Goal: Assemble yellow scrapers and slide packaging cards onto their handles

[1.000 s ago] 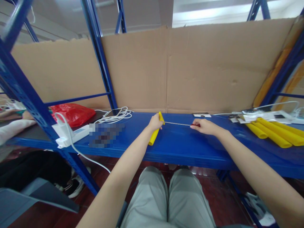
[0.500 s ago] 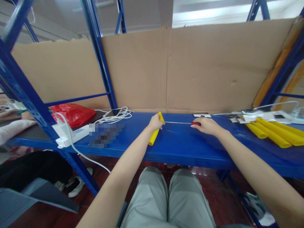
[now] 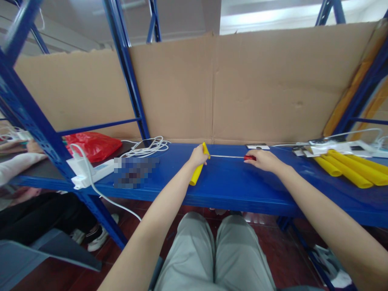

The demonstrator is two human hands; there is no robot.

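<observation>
My left hand (image 3: 198,155) is wrapped round a yellow tube-like piece (image 3: 196,175) with a short bent part at its top, held slanted over the blue shelf top (image 3: 230,182). My right hand (image 3: 262,160) grips the red handle of a screwdriver (image 3: 227,156). Its long thin metal shaft lies level, pointing left, and its tip meets the yellow piece beside my left fingers. Whether the tip sits in a screw is too small to tell.
Several yellow tubes (image 3: 356,169) lie at the right near white power strips. To the left are a white power strip (image 3: 97,171), a coiled white cable (image 3: 151,147) and a red plastic bag (image 3: 92,145). Cardboard (image 3: 257,89) stands behind. Another person's arm (image 3: 21,163) shows at far left.
Both my hands stay in nearly the same place, with the screwdriver still against the yellow piece. The red handle looks slightly turned in my right fingers.
</observation>
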